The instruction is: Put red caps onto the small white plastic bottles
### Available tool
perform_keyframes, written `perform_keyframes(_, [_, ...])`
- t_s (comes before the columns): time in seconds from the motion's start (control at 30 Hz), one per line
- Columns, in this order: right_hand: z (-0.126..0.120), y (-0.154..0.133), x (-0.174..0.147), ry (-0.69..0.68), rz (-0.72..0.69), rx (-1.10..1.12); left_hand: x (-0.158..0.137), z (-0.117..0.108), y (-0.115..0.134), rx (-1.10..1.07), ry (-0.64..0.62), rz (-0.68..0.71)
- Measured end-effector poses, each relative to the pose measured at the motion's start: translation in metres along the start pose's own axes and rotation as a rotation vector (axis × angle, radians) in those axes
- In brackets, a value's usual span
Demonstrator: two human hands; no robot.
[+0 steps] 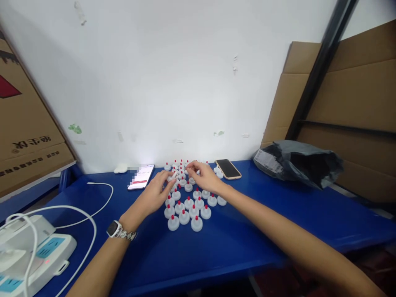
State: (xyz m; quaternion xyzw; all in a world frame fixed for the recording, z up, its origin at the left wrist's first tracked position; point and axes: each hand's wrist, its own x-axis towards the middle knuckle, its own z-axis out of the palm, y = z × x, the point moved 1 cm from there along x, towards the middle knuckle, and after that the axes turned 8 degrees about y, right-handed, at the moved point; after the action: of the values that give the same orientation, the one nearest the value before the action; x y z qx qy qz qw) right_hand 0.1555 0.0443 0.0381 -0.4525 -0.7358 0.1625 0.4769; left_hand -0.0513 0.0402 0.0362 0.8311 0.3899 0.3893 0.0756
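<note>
Many white translucent bottle caps with red tips [188, 203] stand upright in a cluster on the blue table [216, 251]. My left hand [156, 190] is at the left side of the cluster, thumb and fingers closed round a white cap [173, 176]. Just to the right, my right hand [202, 176] is bent over the caps with thumb and fingertips pinched together. Whatever is between those fingertips is too small to make out. Both hands hide some of the caps behind them.
A lit phone [141, 176] and a white case [120, 168] lie left of the caps; a dark phone [228, 169] lies right. Further right is a grey plastic bag [293, 163]. A power strip [51, 255] with white cables occupies the left front. A white wall stands behind.
</note>
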Motion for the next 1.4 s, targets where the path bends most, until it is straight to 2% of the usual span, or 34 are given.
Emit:
perform_keyframes(0.07, [0.004, 0.003, 0.009, -0.052, -0.131, -0.274, -0.005, -0.008, -0.009, 0.012, 0.022, -0.046])
perform_keyframes(0.17, [0.011, 0.006, 0.017, -0.242, -0.288, -0.569, -0.008, -0.012, -0.014, 0.002, 0.04, -0.085])
perform_keyframes(0.23, [0.013, 0.006, 0.019, -0.336, -0.319, -0.681, -0.008, -0.012, -0.015, -0.006, 0.041, -0.094])
perform_keyframes(0.3, [0.011, 0.006, 0.018, -0.37, -0.293, -0.757, -0.008, -0.012, -0.016, -0.011, 0.036, -0.099])
perform_keyframes(0.47, [0.006, 0.001, 0.017, -0.324, -0.242, -0.777, -0.008, -0.011, -0.016, -0.013, 0.024, -0.101])
perform_keyframes(0.73, [0.036, 0.001, 0.022, -0.402, -0.314, -0.782, -0.012, -0.002, -0.016, -0.018, -0.006, -0.083])
perform_keyframes(0.87, [0.039, 0.006, 0.024, -0.414, -0.311, -0.768, -0.013, 0.001, -0.015, -0.03, -0.012, -0.062])
perform_keyframes(0.97, [0.032, 0.006, 0.024, -0.373, -0.275, -0.714, -0.013, 0.001, -0.016, -0.038, -0.01, -0.063])
perform_keyframes(1.07, [0.018, 0.004, 0.022, -0.232, -0.203, -0.571, -0.013, 0.001, -0.015, -0.04, -0.009, -0.069])
perform_keyframes(1.17, [0.004, 0.002, 0.014, -0.13, -0.088, -0.241, -0.013, 0.003, -0.011, -0.045, -0.013, -0.047])
perform_keyframes(1.3, [-0.007, 0.004, 0.0, -0.077, 0.054, 0.257, -0.005, 0.006, 0.005, -0.021, -0.042, 0.013])
perform_keyframes(1.4, [-0.01, 0.009, -0.005, -0.024, 0.139, 0.436, 0.008, 0.008, 0.018, 0.021, -0.086, 0.065])
